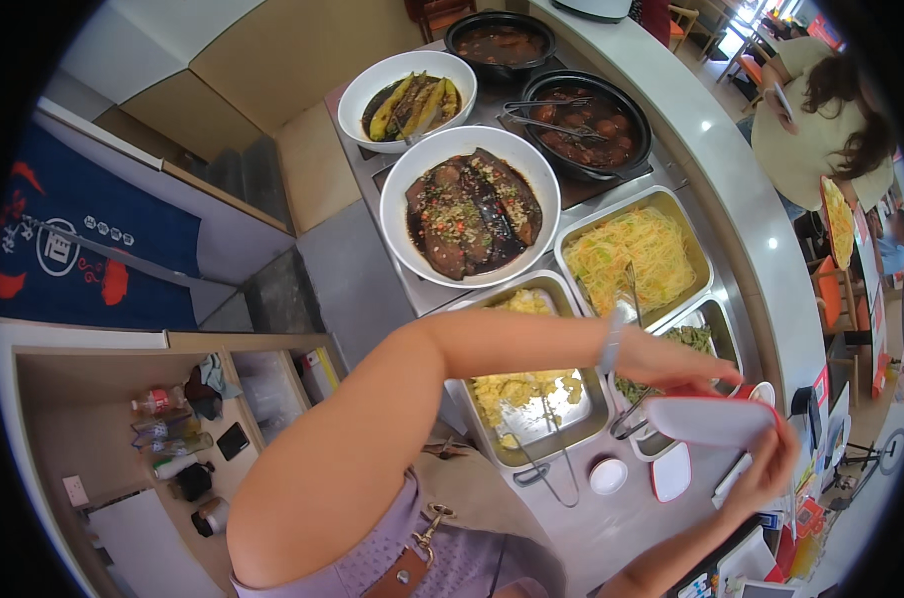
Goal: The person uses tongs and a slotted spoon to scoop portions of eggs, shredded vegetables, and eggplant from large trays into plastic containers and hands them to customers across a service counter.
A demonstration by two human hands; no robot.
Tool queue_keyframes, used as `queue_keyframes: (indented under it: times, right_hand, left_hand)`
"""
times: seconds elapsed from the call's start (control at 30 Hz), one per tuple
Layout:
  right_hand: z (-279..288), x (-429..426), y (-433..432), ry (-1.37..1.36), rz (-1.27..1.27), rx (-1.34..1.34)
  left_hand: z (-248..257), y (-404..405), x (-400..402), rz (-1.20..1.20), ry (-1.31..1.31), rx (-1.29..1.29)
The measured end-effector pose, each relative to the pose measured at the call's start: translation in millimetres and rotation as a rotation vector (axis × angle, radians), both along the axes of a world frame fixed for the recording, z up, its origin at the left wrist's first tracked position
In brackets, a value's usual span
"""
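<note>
My right hand [773, 463] grips the end of a white plate with a red rim [713, 422], tilted above the steel counter. My left hand [679, 362], a band at its wrist, reaches over the plate's far edge with fingers extended; its thumb side is hidden, so I cannot tell whether it grips anything. Under it, a steel pan of green vegetables [691, 336] is partly covered. Beside that lie a pan of shredded yellow food with tongs [631, 258] and a pan of scrambled egg [496, 396]. A small white bowl [609, 476] and a small red-rimmed dish [671, 472] rest nearby.
Beyond the pans stand a white bowl of dark braised food [470, 213], a white bowl of green peppers [407, 105] and two black pots of stew [586, 127] [500, 45]. A raised counter ledge [750, 217] curves alongside; a person [818, 127] stands past it. Shelves hold bottles [160, 430].
</note>
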State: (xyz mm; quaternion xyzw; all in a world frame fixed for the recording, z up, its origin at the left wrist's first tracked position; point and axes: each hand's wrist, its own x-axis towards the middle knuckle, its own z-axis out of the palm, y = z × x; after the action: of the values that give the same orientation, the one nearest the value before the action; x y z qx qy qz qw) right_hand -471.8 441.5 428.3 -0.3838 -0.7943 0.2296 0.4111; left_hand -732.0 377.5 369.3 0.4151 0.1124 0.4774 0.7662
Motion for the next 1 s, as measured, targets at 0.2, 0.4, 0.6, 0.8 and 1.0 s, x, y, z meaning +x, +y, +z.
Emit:
queue_keyframes:
  times: [0.2,0.4,0.6,0.8,1.0]
  right_hand:
    - [21,-244,-118,-0.099,0.609,-0.135]
    - [-34,-470,-220,-0.097,0.886,-0.420]
    - [-174,-672,-175,-0.660,0.414,-0.140]
    - [-207,-742,-167,-1.047,0.194,-0.235]
    - [-188,-748,-163,-1.015,0.166,-0.183]
  left_hand:
    - [-18,-205,-125,0.415,-0.064,-0.289]
    - [-14,-391,-273,0.884,-0.344,-0.490]
    - [7,-493,-409,1.333,-0.480,-0.469]
    - [-3,-495,-530,1.373,-0.459,-0.352]
    - [-12,-473,-648,1.395,-0.363,-0.363]
